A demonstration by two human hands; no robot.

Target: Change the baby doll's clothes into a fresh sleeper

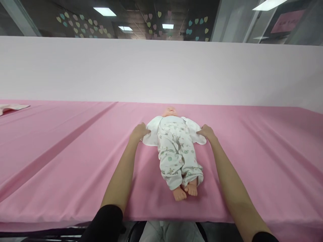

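A baby doll lies on its back on a pink sheet, its head away from me and its bare feet towards me. It wears white trousers with a small green print. A plain white baby top spreads out like wings at both sides of the doll. My left hand pinches the outer edge of the top's left part. On the other side, my right hand has its thumb and fingers closed on the right edge. Whether these parts are sleeves or open front flaps, I cannot tell.
The pink sheet covers a wide table whose front edge is close to my lap. A low white wall runs along the back. At the far left lies a pale folded cloth. Behind the wall is glass with heart stickers.
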